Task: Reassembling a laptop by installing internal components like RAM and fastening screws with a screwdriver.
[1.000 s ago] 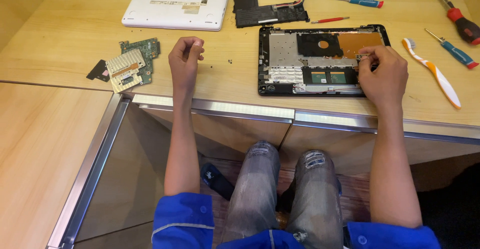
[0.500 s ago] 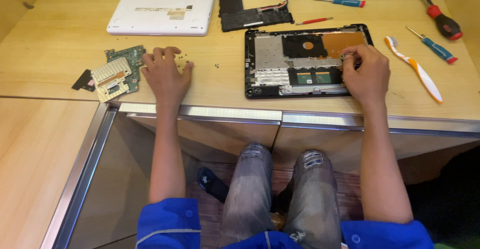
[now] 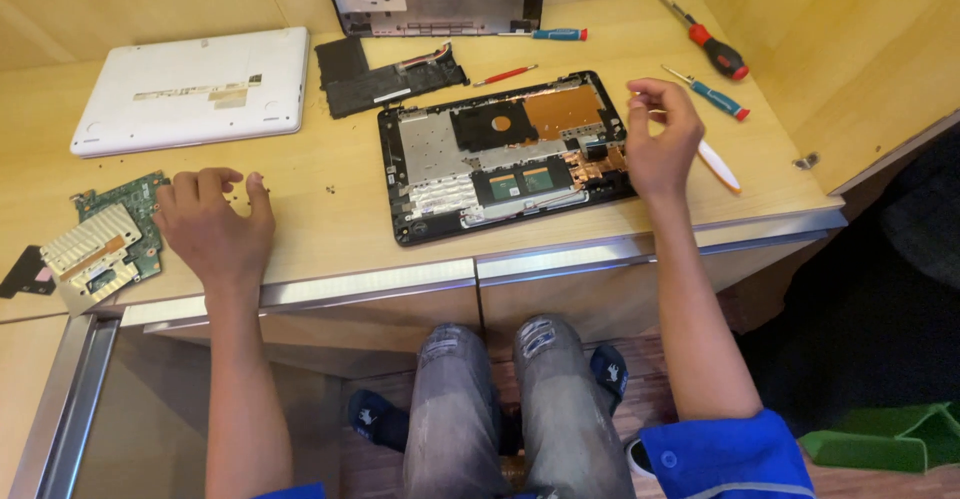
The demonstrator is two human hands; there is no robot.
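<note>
One pale rectangular label [image 3: 195, 87] tops the white laptop [image 3: 190, 91].

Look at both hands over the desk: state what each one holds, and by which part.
The left hand rests on the desk holding nothing. The right hand is curled; whether it holds anything cannot be told.

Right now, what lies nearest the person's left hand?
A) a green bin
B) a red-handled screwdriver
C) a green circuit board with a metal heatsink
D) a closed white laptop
C: the left hand rests on the wooden table just right of the green circuit board with a metal heatsink.
</note>
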